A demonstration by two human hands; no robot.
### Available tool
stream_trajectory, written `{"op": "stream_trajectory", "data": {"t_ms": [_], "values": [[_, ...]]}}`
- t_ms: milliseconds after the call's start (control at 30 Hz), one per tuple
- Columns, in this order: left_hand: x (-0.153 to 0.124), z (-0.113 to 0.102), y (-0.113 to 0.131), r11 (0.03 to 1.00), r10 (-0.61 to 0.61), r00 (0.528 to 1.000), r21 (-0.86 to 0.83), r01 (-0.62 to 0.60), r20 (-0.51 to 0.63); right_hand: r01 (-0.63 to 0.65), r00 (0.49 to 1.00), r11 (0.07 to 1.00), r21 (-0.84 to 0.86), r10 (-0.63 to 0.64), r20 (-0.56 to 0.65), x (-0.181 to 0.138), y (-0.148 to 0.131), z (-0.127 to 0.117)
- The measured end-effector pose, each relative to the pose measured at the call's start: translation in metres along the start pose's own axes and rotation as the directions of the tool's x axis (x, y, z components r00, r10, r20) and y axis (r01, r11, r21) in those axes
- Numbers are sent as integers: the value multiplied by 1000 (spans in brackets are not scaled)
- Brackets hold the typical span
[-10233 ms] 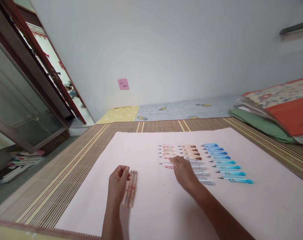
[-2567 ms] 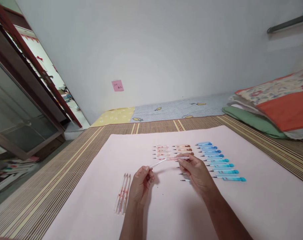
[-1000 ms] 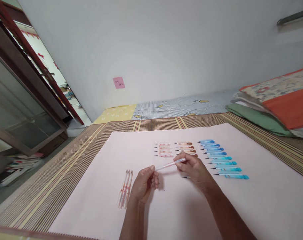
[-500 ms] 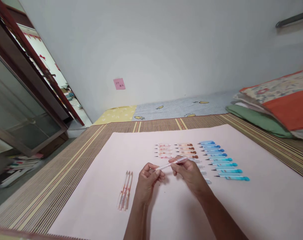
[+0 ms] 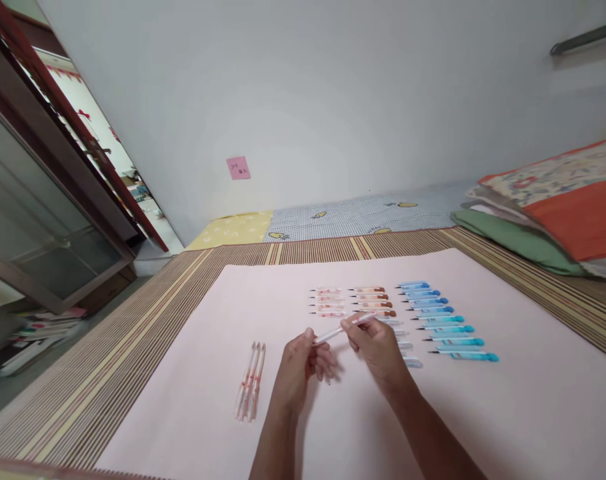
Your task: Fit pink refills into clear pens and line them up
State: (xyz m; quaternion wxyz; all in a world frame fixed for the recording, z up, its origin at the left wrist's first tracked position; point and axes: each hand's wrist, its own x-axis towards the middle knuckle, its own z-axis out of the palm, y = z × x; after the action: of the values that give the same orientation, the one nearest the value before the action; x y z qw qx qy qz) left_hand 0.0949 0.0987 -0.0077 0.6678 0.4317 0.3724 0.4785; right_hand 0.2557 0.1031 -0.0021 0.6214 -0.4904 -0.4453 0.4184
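A slim white-and-pink pen (image 5: 331, 333) is held slantwise above the pink sheet (image 5: 193, 400). My right hand (image 5: 380, 350) pinches its upper right part between thumb and fingers. The lower left end sits at the thumb and index finger of my left hand (image 5: 299, 367), whose other fingers are spread and slightly blurred. To the left lie three white-and-pink pens (image 5: 251, 383) side by side. Beyond my hands are rows of pink pens (image 5: 327, 300) and brown-ended pens (image 5: 370, 295). Clear-looking pens (image 5: 413, 362) are partly hidden behind my right hand.
Several blue pens (image 5: 443, 320) with dark tips form a slanting column on the right. A striped mat (image 5: 147, 320) lies under the sheet. Folded bedding (image 5: 573, 213) is stacked at the right, against the wall (image 5: 333, 100). A pink note (image 5: 239, 168) is stuck on it.
My left thumb has lifted and its other fingers have spread outward and down. The pen has shifted slightly, still between both hands.
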Motion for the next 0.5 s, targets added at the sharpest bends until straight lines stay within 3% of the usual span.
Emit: {"op": "stream_trajectory", "data": {"t_ms": [67,267,500], "values": [[1,-2,-2,999,-1,1000,49,2,-23,5,1000,1000,0,-5,-7,0,-1,1],[0,0,3,979,179,982,110,-172,-54,-41,998,999,-25,40,-50,2,7,0],[-2,5,2,996,67,998,54,-66,-10,-53,996,998,-31,51,-72,1,7,0]]}}
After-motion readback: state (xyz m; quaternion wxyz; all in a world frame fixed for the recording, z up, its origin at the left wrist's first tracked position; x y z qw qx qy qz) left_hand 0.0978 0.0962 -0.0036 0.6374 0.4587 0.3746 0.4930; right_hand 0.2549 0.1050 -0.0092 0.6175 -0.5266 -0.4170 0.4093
